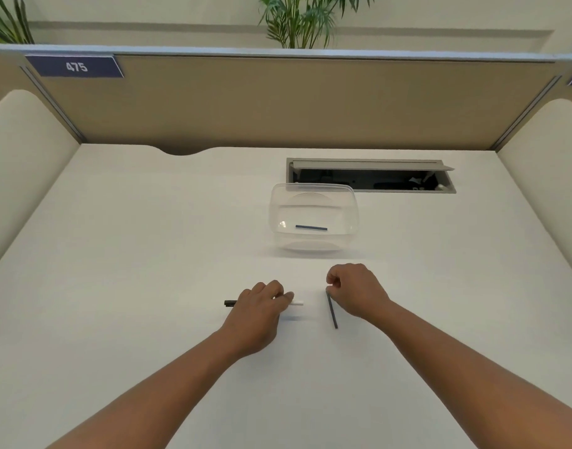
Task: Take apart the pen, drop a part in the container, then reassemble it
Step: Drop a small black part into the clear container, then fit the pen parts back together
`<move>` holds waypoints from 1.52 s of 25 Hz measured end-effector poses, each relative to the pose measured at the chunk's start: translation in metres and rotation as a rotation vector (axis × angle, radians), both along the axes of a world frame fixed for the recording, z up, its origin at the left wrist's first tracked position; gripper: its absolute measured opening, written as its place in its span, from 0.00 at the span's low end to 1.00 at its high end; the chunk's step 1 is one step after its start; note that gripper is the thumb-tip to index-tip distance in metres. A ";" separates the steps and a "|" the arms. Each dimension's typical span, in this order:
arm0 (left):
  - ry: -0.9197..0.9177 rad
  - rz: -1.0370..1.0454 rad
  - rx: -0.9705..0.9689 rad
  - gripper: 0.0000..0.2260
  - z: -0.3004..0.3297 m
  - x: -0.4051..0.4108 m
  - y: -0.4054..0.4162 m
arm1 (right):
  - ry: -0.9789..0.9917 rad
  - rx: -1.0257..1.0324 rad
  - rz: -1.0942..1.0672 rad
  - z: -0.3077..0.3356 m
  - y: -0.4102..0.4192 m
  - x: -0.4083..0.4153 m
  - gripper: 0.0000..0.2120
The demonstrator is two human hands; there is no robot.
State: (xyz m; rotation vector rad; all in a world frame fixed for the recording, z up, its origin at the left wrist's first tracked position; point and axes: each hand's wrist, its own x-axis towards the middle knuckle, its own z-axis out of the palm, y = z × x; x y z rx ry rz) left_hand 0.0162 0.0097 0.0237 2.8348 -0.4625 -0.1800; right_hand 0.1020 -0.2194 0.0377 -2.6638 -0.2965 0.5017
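My left hand (260,311) is closed around the white pen barrel (297,302). The barrel lies level, its black end (229,303) sticking out to the left and its white end to the right. My right hand (356,291) pinches the top end of a thin dark blue refill (332,311), which slants down toward me just beside the barrel's white end. A clear plastic container (313,217) stands farther back on the desk, with another short blue rod (311,227) lying on its bottom.
The white desk (148,254) is bounded by a tan partition (278,102) at the back and cream side panels. An open cable tray (372,179) is set into the desk just behind the container. Plants rise behind the partition.
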 end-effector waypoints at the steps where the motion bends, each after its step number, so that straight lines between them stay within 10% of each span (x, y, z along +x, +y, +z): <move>1: 0.000 -0.001 -0.009 0.22 0.001 -0.004 -0.001 | 0.012 -0.015 -0.003 -0.007 -0.002 -0.007 0.05; 19: 0.105 0.110 -0.150 0.18 0.006 -0.055 -0.003 | 0.063 -0.060 -0.092 -0.031 0.002 -0.051 0.07; 28: 0.115 0.211 -0.441 0.16 0.008 -0.054 -0.008 | 0.245 0.708 -0.411 0.018 0.008 -0.059 0.03; 38: 0.111 0.231 -0.516 0.12 0.014 -0.046 -0.015 | 0.214 1.033 -0.394 0.044 0.012 -0.070 0.05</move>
